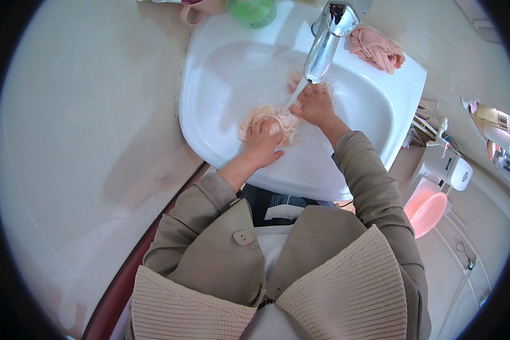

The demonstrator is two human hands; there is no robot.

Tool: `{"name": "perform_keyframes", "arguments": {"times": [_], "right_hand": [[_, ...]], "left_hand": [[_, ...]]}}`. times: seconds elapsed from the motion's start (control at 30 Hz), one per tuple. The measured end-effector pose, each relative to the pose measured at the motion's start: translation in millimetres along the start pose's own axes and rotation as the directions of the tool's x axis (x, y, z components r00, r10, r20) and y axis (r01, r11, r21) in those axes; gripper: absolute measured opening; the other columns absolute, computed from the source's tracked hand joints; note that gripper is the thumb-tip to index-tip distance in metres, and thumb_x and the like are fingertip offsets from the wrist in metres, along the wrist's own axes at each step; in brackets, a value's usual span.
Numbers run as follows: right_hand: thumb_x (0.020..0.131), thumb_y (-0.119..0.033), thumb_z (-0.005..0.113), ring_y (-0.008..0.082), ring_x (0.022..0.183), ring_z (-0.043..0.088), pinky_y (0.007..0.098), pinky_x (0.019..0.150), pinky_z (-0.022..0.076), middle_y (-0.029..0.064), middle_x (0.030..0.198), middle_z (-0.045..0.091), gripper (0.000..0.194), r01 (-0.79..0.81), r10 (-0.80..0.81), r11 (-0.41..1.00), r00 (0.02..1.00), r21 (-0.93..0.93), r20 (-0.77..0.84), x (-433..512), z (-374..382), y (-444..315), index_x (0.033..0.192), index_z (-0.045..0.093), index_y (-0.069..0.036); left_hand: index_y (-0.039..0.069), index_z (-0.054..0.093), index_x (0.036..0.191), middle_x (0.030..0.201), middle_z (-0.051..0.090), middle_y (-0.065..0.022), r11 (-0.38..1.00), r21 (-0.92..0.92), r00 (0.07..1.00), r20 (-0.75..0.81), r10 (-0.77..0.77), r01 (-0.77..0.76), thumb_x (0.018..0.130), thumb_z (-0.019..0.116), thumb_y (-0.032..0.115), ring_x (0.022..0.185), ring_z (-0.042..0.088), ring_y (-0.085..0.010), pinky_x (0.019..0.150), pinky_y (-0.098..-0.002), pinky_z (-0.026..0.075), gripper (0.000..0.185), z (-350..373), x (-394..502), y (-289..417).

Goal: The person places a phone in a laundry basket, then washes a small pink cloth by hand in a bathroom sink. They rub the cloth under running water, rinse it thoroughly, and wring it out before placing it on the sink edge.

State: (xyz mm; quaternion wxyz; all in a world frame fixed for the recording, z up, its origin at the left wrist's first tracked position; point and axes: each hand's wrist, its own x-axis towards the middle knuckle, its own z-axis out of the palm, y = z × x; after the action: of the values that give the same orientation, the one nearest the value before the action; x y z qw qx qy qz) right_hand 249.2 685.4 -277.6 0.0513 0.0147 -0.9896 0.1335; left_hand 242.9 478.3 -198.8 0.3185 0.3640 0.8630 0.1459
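A wet, pale peach cloth [259,117] lies bunched in the white washbasin [361,106]. My left hand [263,142] rests on its near part, with the fingers curled into the folds and the thumb held apart. Beyond it, my right hand [315,104] grips the far part of the cloth, below the spout; its fingertips are partly hidden by splashing water. From the chrome faucet [323,55], a water stream [296,94] runs down beside my right hand onto the cloth.
On the basin's back ledge are a folded pink cloth [377,49] and a green container [253,12]. A pink mug [195,10] stands at the back left. Tiled wall [89,106] borders the left side. A pink plastic basin [426,212] is at right, below a white wall tap [441,136].
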Motion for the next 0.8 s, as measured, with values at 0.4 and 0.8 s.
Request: {"name": "perform_keyframes", "arguments": {"times": [0.4,0.8], "right_hand": [[0.075,-0.028,0.058,0.0323,0.093,0.056,0.0407,0.078,0.0462,0.0171,0.098,0.055,0.031,-0.476,0.141,0.321,0.879,0.819,0.456,-1.2,-89.9,-100.3,0.094,0.058,-0.004],[0.075,-0.023,0.062,0.0381,0.113,0.038,0.0475,0.091,0.0395,0.0138,0.126,0.040,0.044,-0.356,0.370,0.911,0.928,0.207,-0.032,-3.6,-45.1,17.9,0.116,0.052,-0.009]], "left_hand": [[0.007,0.053,0.108,0.102,0.059,-0.0091,-0.529,-0.793,0.787,0.520,-0.333,0.301,0.091,0.038,0.053,0.092,0.059,-0.0193,0.075,-0.0358,0.052,0.051,-22.4,29.9,-17.2],[0.009,0.056,0.113,0.119,0.049,-0.0204,0.587,-0.770,0.955,0.096,-0.281,0.250,0.079,0.059,0.018,0.109,0.049,-0.0290,0.086,-0.0374,0.044,0.036,-37.0,0.1,-10.1]]}}
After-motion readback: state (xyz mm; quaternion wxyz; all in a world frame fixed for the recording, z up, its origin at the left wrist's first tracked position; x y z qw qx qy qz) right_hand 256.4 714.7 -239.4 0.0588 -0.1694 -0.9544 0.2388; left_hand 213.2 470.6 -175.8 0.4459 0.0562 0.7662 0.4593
